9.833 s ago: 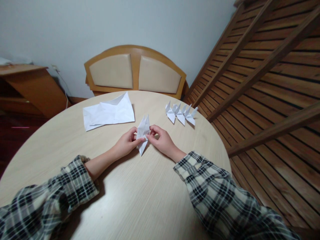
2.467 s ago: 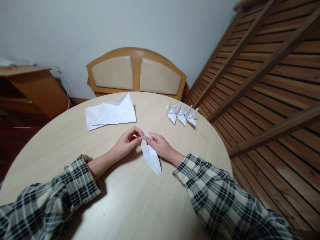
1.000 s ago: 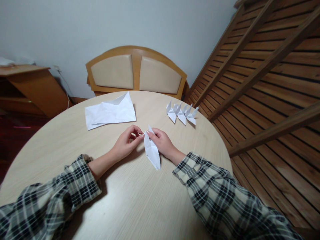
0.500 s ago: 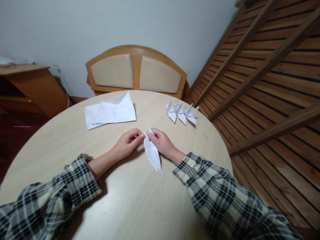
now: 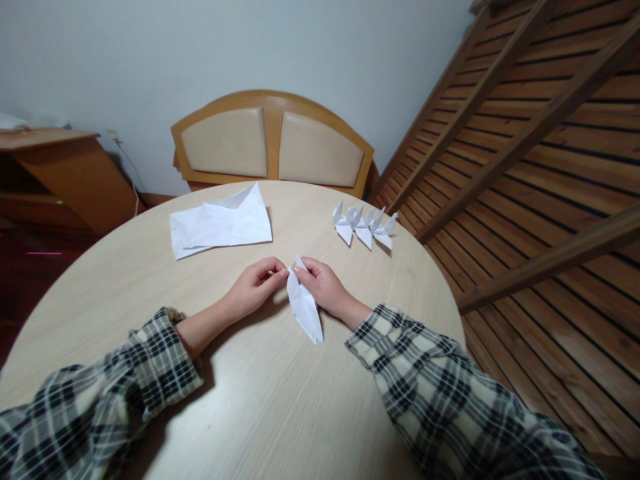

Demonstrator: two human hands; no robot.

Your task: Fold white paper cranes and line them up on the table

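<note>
A white folded paper (image 5: 304, 309), long and pointed at its near end, is held over the middle of the table. My right hand (image 5: 323, 285) is closed on its right side, thumb on top near the upper end. From the left, my left hand (image 5: 257, 285) pinches the paper's upper left tip between thumb and forefinger. One narrow point of the paper rises between the two hands. The right hand's fingers are partly hidden behind the paper.
Small folded paper cranes (image 5: 364, 228) stand in a row at the table's back right. White creased paper sheets (image 5: 223, 223) lie at the back left. The round wooden table (image 5: 270, 413) meets a padded headboard (image 5: 225, 143) behind and a slatted wooden panel (image 5: 525, 193) at right.
The lower end of the folded paper has shifted very slightly to the right. Both hands keep nearly the same place and grip.
</note>
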